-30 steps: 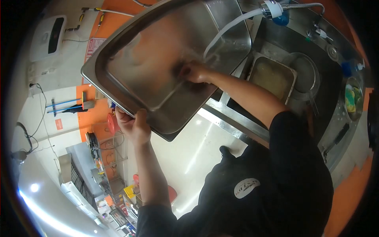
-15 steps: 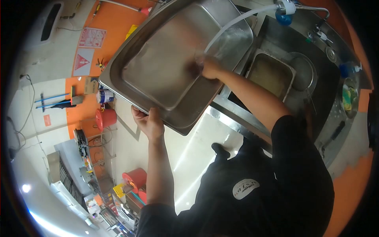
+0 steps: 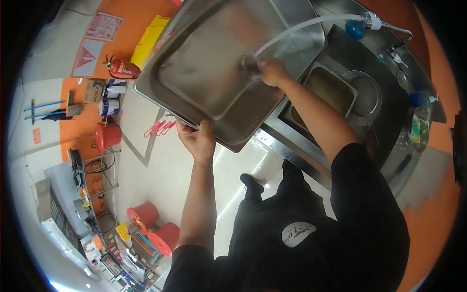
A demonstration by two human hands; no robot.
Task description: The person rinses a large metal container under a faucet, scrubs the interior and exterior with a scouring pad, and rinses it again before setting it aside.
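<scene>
A large rectangular steel pan (image 3: 233, 124) is held tilted at the edge of the sink, its wet inside facing me. My left hand (image 3: 197, 138) grips the pan's near rim, thumb over the edge and fingers underneath. Inside the pan, my right hand (image 3: 273, 73) is closed on a silvery scouring pad (image 3: 250, 71), blurred by motion, against the pan's bottom. A white hose (image 3: 311, 23) arcs from the tap (image 3: 372, 21) and ends just above the pad, over the pan.
In the sink (image 3: 335, 39) right of the pan sit a smaller rectangular pan (image 3: 353, 100) and a round strainer (image 3: 367, 97). A bowl with sponges (image 3: 419, 131) and a blue bottle (image 3: 421, 99) stand on the right ledge. Red buckets (image 3: 143, 217) are on the floor at left.
The view has shifted, so the room appears moved left. My right hand and the scouring pad have moved slightly within the pan; my left hand still grips the rim.
</scene>
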